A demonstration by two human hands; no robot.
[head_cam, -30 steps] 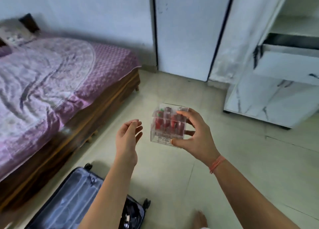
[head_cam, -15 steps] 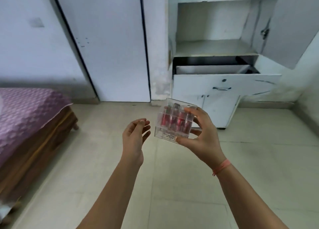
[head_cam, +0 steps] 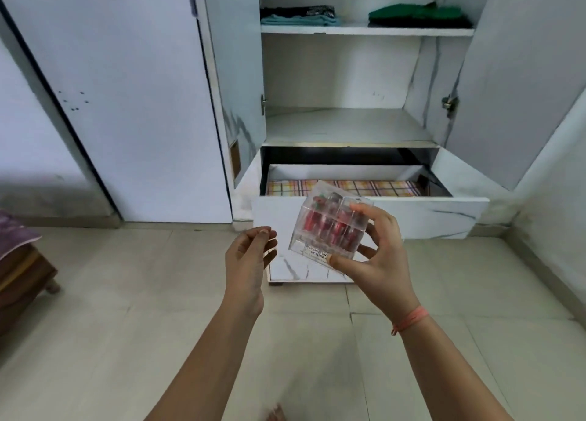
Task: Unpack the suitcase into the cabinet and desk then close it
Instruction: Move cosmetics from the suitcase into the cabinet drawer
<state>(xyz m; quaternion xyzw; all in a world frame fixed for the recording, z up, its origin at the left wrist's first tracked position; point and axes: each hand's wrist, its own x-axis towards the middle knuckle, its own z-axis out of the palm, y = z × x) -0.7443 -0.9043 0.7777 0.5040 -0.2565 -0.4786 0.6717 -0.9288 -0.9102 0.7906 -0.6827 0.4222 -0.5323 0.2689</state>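
My right hand (head_cam: 377, 259) grips a clear plastic box (head_cam: 323, 227) with several red lip tint tubes inside, thumb under its front edge and fingers over the top. My left hand (head_cam: 250, 262) hovers just left of the box, fingers loosely curled, holding nothing. Straight ahead stands the white cabinet (head_cam: 348, 125) with both doors swung open. Its drawer (head_cam: 412, 213) is pulled out, and a plaid lining shows at the bottom. The box is held in front of the drawer's face. The suitcase is out of view.
Folded dark and teal clothes (head_cam: 298, 16) and folded green clothes (head_cam: 415, 14) lie on the top shelf. A white door (head_cam: 126, 103) stands left of the cabinet. The bed corner (head_cam: 19, 262) with a purple cover is at the left edge. Pale floor tiles stretch below.
The view swung from the bed and suitcase to the cabinet, which is now closer. The box stays in my right hand and my left hand stays beside it.
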